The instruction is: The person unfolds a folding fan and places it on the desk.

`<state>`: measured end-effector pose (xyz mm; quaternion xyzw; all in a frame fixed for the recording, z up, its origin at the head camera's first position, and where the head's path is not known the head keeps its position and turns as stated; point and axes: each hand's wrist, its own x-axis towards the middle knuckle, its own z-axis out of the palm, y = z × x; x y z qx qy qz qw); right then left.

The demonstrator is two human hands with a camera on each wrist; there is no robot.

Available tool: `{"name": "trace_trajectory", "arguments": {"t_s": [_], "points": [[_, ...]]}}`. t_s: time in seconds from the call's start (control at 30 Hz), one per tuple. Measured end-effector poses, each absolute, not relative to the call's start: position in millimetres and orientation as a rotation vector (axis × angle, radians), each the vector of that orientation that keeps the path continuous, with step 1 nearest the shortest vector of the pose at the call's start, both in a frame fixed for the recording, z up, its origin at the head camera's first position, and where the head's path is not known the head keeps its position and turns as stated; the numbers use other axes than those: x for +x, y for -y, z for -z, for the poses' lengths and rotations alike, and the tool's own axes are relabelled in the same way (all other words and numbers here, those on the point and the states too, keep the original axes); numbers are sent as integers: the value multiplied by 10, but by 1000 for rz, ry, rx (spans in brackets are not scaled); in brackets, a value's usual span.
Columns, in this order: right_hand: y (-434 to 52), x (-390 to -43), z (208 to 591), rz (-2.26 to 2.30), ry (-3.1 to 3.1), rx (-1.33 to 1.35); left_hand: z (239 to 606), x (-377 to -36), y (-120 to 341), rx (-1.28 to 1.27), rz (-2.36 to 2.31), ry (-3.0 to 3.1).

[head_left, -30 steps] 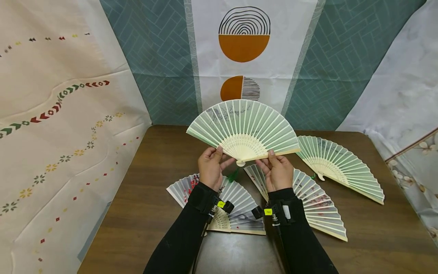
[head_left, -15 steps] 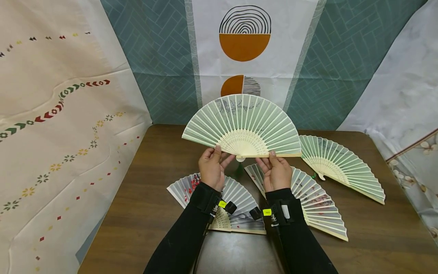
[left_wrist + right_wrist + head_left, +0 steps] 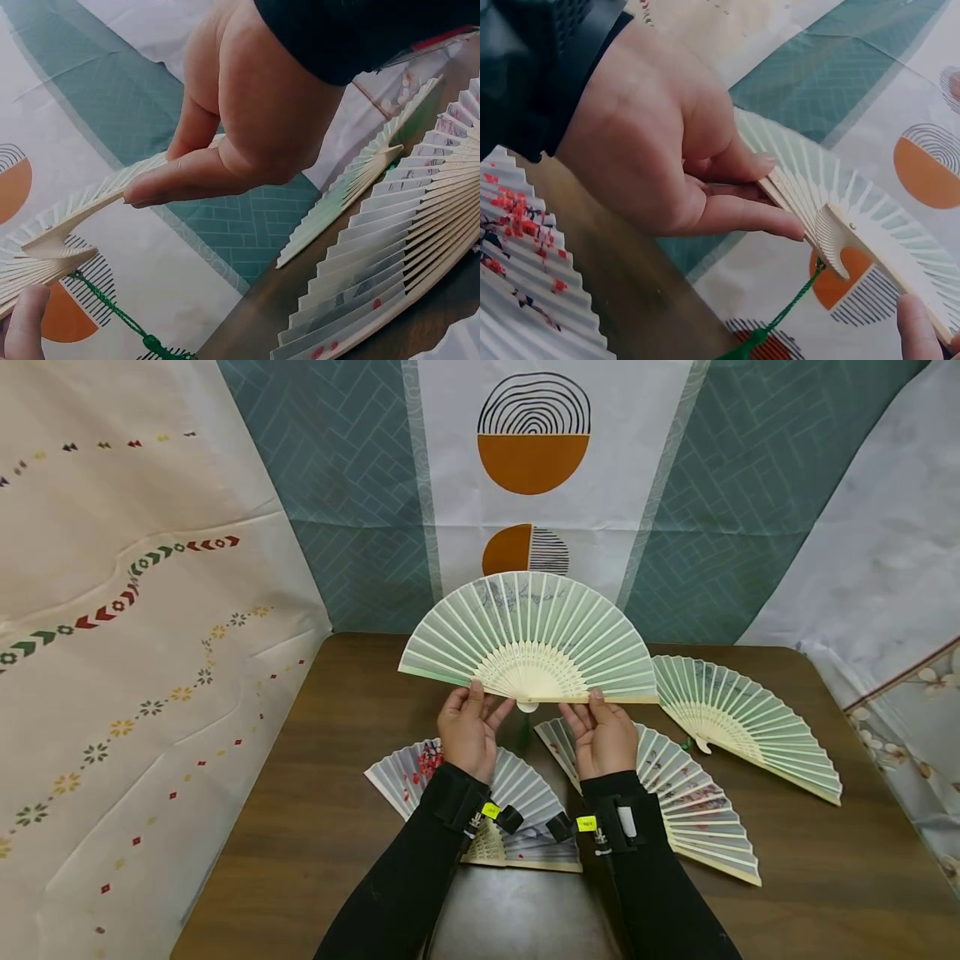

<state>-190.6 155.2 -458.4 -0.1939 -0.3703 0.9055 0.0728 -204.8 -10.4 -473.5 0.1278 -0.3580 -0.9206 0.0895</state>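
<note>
A pale green folding fan (image 3: 528,631) with cream ribs is spread wide, held up over the far part of the table. My left hand (image 3: 468,739) pinches its left end rib near the pivot, thumb in front. On the other side, my right hand (image 3: 609,743) pinches the right end rib between thumb and fingers. From the pivot hangs a green tassel (image 3: 757,337). The right wrist view shows the left hand (image 3: 660,150) large, with only the right thumb at the corner. In the left wrist view, the right hand (image 3: 255,112) fills the top.
Three more spread fans lie on the brown table (image 3: 300,827): a white one with red blossoms (image 3: 536,802) under the left forearm, a greyish one with pink flowers (image 3: 701,802) under the right wrist, and a green one (image 3: 750,718) at right. Patterned cloths hang around.
The held fan has risen slightly and its two lower edges have come closer to one straight line, so it looks fuller. Both hands keep their grip. The fans on the table have not moved.
</note>
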Motion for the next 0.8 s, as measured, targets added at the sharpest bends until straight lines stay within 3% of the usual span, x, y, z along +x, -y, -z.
{"name": "trace_trajectory", "arguments": {"t_s": [0.27,0.57,0.7,0.8], "points": [[-1313,-2129,4620,-2795,1225,-586,4765,-2116,441,412,2714,1030],[-816,-2580,4604,-2937,1394,-633,4850,-2299,1096,611,2601,1117],[-661,-2842,4803,-3019,1363,-701,4905,-2337,1364,778,2552,1226],[-603,-3180,5247,-3075,1361,-689,4946,-2351,1519,874,2561,1286]]}}
